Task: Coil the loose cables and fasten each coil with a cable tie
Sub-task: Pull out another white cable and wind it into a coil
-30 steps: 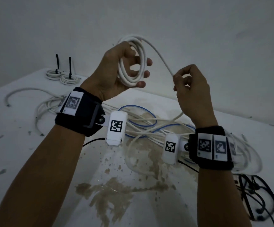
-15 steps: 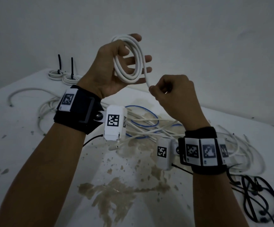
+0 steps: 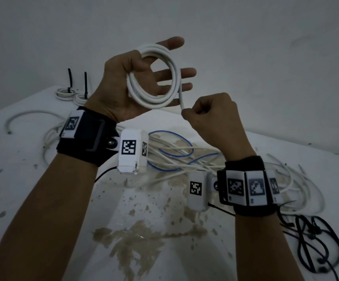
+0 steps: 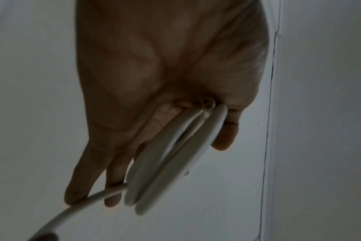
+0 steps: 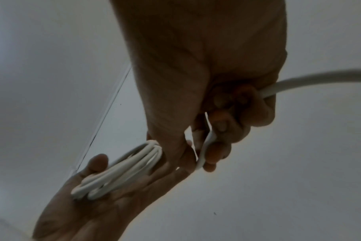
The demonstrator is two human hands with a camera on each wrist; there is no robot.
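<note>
Head view: left grip [image 3: 136,82] thumb-pins white coil [image 3: 154,78]; right grip [image 3: 211,116] pinches its tail; wrist tags unreadable.

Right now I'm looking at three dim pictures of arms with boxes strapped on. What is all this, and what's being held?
No robot here: a person works with bare hands, wearing a small camera on each wrist and one on the head. The wide picture is from the head; the two close ones look along each hand.

The left hand carries a white cable coil, fingers spread, thumb hooked through the loops. The right hand pinches the cable's free length just below the coil.

On the stained white table lie loose white cables, a blue-edged one, black cable ties at the right, and two finished coils at the far left, each tied.
</note>
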